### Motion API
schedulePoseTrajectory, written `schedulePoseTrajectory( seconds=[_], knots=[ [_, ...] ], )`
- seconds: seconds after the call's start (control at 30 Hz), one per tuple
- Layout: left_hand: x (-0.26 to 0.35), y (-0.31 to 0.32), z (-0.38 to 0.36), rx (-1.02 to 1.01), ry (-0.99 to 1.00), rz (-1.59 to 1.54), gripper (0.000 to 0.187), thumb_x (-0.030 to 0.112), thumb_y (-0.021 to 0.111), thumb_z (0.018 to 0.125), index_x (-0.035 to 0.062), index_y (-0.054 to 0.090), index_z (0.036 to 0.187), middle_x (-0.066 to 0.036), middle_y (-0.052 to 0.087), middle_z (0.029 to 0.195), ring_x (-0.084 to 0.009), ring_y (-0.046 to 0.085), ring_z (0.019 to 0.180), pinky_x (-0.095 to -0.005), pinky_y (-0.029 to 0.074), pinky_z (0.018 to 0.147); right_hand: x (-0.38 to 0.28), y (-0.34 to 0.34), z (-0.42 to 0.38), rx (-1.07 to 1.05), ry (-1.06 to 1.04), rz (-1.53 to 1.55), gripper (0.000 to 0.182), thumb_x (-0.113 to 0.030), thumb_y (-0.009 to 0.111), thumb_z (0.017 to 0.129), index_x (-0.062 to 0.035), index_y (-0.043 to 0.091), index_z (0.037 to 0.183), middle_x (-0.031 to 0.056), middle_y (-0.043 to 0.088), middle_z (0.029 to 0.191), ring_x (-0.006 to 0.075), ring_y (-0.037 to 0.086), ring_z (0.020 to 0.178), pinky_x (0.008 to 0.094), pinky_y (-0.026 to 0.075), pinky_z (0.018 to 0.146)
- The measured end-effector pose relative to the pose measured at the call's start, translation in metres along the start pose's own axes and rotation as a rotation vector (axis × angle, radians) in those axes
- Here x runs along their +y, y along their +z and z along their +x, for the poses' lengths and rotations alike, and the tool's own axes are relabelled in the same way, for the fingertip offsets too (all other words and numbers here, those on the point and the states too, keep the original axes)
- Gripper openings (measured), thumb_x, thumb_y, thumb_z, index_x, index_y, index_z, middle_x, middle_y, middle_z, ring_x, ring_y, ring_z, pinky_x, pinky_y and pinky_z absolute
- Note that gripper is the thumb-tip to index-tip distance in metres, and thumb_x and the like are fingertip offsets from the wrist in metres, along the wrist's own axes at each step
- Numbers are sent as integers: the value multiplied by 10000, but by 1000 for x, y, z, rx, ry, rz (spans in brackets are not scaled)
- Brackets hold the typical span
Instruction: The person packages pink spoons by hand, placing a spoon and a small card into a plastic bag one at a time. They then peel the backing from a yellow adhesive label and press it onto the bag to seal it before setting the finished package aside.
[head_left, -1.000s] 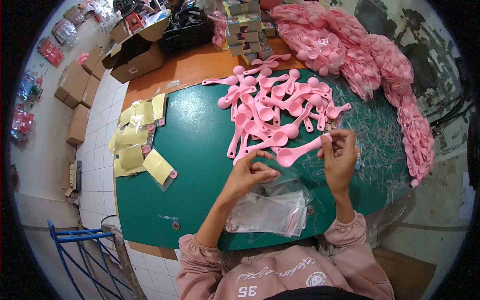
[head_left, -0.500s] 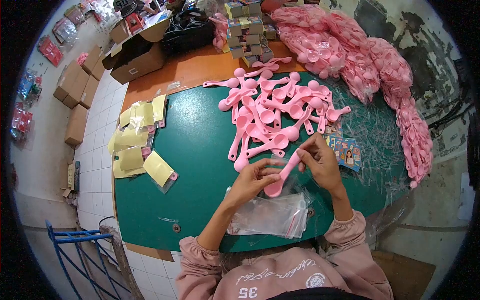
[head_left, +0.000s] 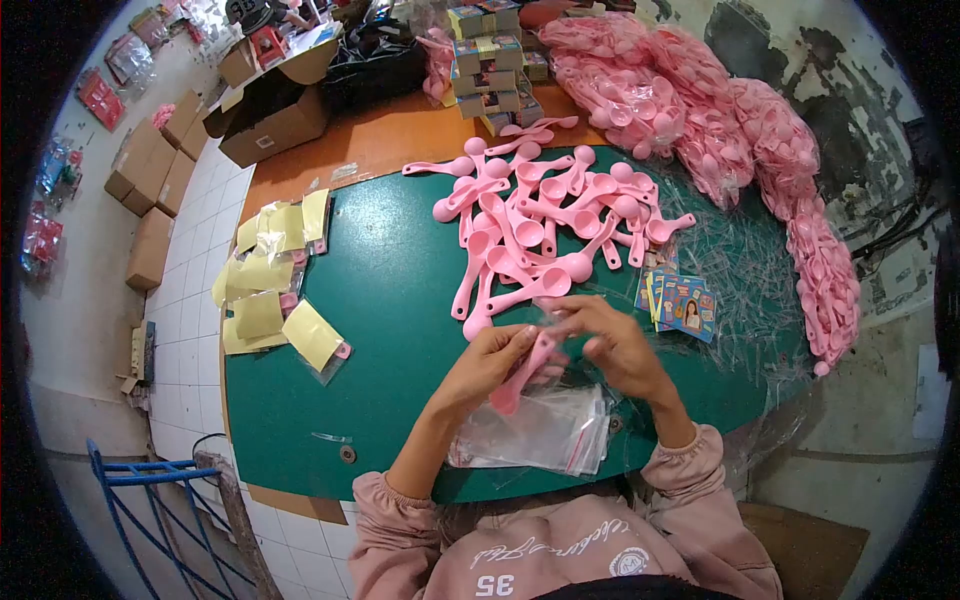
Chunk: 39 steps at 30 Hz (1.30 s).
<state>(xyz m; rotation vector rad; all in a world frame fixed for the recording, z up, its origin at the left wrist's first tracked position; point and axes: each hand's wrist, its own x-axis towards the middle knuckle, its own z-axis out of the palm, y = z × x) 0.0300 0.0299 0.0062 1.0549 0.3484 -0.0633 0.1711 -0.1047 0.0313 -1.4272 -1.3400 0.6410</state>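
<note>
A pink measuring spoon (head_left: 522,378) inside a clear sleeve lies tilted across the fingers of my left hand (head_left: 478,372), which is closed on it. My right hand (head_left: 622,348) is bent over the spoon's upper end, its fingertips pinching the clear plastic there, a little smeared by motion. Under both hands rests a stack of clear plastic bags (head_left: 535,432). Just beyond them spreads a heap of loose pink spoons (head_left: 530,220). Small printed cards (head_left: 685,305) with a portrait lie to the right of my right hand.
Packed spoons with yellow cards (head_left: 260,315) lie at the table's left. Plastic strips (head_left: 745,270) litter the right side. Big bags of pink spoons (head_left: 700,125) line the back right edge. Bundled card stacks (head_left: 490,75) and an open cardboard box (head_left: 270,120) stand behind.
The spoon has shifted left and toward my body, its bowl end pointing lower left. My right hand has moved from the spoon's handle tip leftward and down over the plastic.
</note>
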Motion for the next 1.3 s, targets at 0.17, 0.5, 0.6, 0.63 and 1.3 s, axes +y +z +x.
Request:
schedulePoseTrajectory(
  seconds=[0.17, 0.5, 0.6, 0.63, 1.3],
  knots=[
    [1, -3, -2, -12, 90, 286, 373, 264, 331, 961, -20, 519, 1111, -116, 621, 953, -159, 617, 837, -223, 486, 704, 1, 3, -5, -240, -37, -128, 486, -547, 390, 847, -170, 654, 1003, 135, 340, 1339, 342, 282, 1211, 442, 208, 1008],
    [15, 5, -6, 60, 10, 27, 357, 289, 341, 957, 21, 517, 1114, -107, 627, 979, -129, 599, 884, -240, 476, 709, 35, -92, -76, 746, 645, -977, 263, -147, 603, 769, -19, 580, 997, 125, 560, 846, 283, 526, 917, 349, 421, 796],
    [7, 1, -5, 45, 35, 131, 358, 291, 361, 951, 19, 525, 1117, -104, 623, 993, -141, 603, 900, -237, 478, 704, 36, -96, -78, 708, 695, -754, 291, -142, 609, 769, -18, 565, 1029, 118, 577, 785, 286, 569, 810, 358, 448, 727],
    [6, 0, -5, 9, 60, 121, 356, 289, 369, 950, 18, 532, 1113, -96, 621, 1005, -129, 602, 891, -219, 465, 679, 35, -96, -76, 782, 676, -743, 281, -138, 609, 769, -14, 572, 1018, 118, 572, 815, 261, 568, 773, 345, 445, 681],
    [23, 17, -7, -110, 69, 401, 357, 290, 386, 944, 7, 583, 1035, -14, 643, 852, -21, 425, 599, -168, 364, 532, -69, -42, -27, 280, 363, -212, 201, -46, 574, 821, -40, 553, 1020, 80, 612, 898, 113, 581, 846, 204, 443, 750]
  ],
)
